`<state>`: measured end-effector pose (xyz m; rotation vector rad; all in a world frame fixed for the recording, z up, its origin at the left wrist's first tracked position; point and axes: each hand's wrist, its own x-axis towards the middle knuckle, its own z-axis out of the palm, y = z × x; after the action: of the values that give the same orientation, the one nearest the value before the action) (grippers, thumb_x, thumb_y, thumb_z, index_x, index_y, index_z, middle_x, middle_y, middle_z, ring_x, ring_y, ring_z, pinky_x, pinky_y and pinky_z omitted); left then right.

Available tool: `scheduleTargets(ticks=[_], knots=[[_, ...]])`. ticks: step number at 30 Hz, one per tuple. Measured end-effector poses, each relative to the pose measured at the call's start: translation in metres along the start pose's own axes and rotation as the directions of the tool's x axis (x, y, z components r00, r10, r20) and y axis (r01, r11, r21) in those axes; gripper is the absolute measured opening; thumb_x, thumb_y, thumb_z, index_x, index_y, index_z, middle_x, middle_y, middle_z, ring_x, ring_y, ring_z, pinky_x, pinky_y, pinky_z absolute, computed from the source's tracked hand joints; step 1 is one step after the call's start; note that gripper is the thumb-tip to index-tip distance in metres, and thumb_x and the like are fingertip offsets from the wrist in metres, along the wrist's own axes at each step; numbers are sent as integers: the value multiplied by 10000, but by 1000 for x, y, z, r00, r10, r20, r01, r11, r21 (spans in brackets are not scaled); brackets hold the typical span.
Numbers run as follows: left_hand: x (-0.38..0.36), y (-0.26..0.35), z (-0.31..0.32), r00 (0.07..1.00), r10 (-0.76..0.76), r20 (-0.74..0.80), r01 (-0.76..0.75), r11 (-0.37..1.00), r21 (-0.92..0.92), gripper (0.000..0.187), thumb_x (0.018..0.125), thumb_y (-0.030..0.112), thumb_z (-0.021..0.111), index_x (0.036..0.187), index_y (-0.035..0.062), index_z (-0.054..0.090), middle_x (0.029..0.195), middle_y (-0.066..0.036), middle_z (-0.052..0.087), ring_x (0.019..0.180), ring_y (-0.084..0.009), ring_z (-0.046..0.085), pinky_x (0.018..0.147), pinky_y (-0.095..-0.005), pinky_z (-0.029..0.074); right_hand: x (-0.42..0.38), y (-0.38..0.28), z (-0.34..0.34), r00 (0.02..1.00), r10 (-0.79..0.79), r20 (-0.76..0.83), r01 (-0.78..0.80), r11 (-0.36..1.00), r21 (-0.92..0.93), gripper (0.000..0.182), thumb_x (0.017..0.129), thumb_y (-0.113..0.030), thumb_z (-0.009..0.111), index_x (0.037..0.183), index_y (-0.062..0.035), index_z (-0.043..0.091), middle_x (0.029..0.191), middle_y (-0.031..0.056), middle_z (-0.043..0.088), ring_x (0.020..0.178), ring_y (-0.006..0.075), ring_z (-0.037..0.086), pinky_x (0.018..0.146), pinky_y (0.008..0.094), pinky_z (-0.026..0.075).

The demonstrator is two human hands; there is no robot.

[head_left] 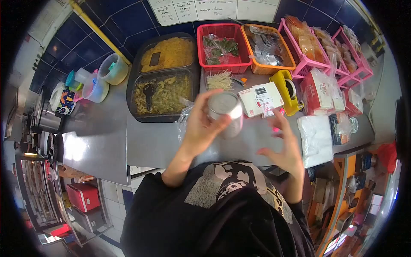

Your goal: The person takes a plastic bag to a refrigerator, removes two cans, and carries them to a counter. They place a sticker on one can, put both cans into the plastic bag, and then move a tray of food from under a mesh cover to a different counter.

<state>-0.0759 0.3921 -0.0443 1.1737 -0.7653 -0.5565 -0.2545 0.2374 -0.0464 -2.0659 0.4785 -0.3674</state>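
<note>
Above the steel counter, my left hand (203, 124) is wrapped round a clear, lidded cylindrical container (225, 113), tilted slightly. To its right, my right hand (282, 145) has its fingers apart and holds nothing. Just beyond the hands lie a white box (260, 99) with a printed label and a bundle of thin pale sticks (219, 80). A crumpled clear plastic bag (183, 118) is partly behind my left hand. The yellow tape dispenser (287, 93) stands beyond my right hand.
A black tray (132, 92) with yellow food stands at the left. Red (224, 67) and orange (274, 66) baskets line the back, with pink baskets (302, 64) at right. White plastic sheets (316, 139) lie at the counter's right; plastic jugs (96, 90) are at left.
</note>
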Motion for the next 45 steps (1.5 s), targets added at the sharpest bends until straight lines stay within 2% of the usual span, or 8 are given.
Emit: scheduleTargets(ticks=[4, 9, 12, 14, 16, 22, 41, 45], knots=[[-14, -11, 11, 998, 44, 44, -47, 997, 61, 564, 791, 225, 684, 1231, 13, 403, 1219, -106, 441, 1098, -186, 465, 942, -326, 364, 57, -14, 57, 897, -441, 20, 430, 883, 186, 910, 645, -178, 773, 1351, -37, 216, 1208, 154, 483, 1110, 276, 489, 894, 358, 412], [-23, -1, -45, 979, 181, -99, -39, 630, 775, 418, 786, 225, 672, 1147, 63, 537, 1265, -154, 399, 1104, -296, 473, 943, -398, 364, 79, -18, 96, 967, -24, 256, -151, 751, 642, 719, 755, -168, 693, 1302, -31, 248, 1177, 112, 480, 1083, 235, 492, 897, 361, 409], [-32, -6, -91, 987, 161, -13, -38, 307, 951, 327, 771, 210, 671, 1063, 78, 605, 1259, -176, 408, 1076, -330, 487, 911, -409, 389, 93, -14, 127, 954, -25, 300, -285, 245, 927, 673, 808, -171, 642, 1295, -83, 187, 1174, 101, 431, 1064, 184, 475, 902, 352, 411], [-41, -29, -112, 995, -96, -3, 51, 502, 863, 290, 774, 180, 660, 1038, 69, 614, 1250, -177, 418, 1037, -337, 508, 884, -401, 408, 102, -12, 143, 935, -95, 341, -340, 33, 940, 728, 788, -113, 659, 1296, -103, 138, 1185, 88, 389, 1086, 163, 446, 922, 365, 411], [-41, -29, -109, 925, -374, -67, 305, 627, 716, 355, 729, 106, 665, 1067, 34, 586, 1198, -179, 467, 965, -334, 544, 858, -389, 425, 105, 2, 160, 955, -162, 247, -190, 305, 933, 767, 753, -58, 680, 1292, -113, 137, 1177, 85, 402, 1091, 174, 452, 915, 376, 424], [-34, -19, -104, 976, -212, -53, 174, 606, 776, 546, 645, -9, 606, 1178, -17, 484, 1130, -138, 514, 929, -224, 558, 635, -271, 501, 102, 17, 161, 888, -450, 92, 369, 819, 439, 714, 590, -36, 771, 1200, -60, 401, 1169, 146, 479, 1056, 279, 524, 858, 379, 465], [-32, 13, -80, 986, -84, -147, 166, 643, 747, 489, 713, 3, 623, 1182, 16, 486, 1080, -107, 553, 694, -151, 545, 545, -226, 466, 70, 7, 130, 580, -770, 265, 808, 504, -304, 394, 625, -107, 698, 1003, -92, 589, 1027, 69, 563, 938, 253, 526, 834, 382, 418], [-27, 0, -89, 985, 116, -128, 50, 515, 856, 355, 731, 9, 643, 1065, 41, 528, 847, -61, 606, 648, -117, 522, 608, -236, 449, 75, -15, 104, 651, -702, 289, 718, 693, 65, 210, 660, -25, 637, 866, -57, 613, 854, 75, 588, 817, 281, 559, 768, 364, 429]])
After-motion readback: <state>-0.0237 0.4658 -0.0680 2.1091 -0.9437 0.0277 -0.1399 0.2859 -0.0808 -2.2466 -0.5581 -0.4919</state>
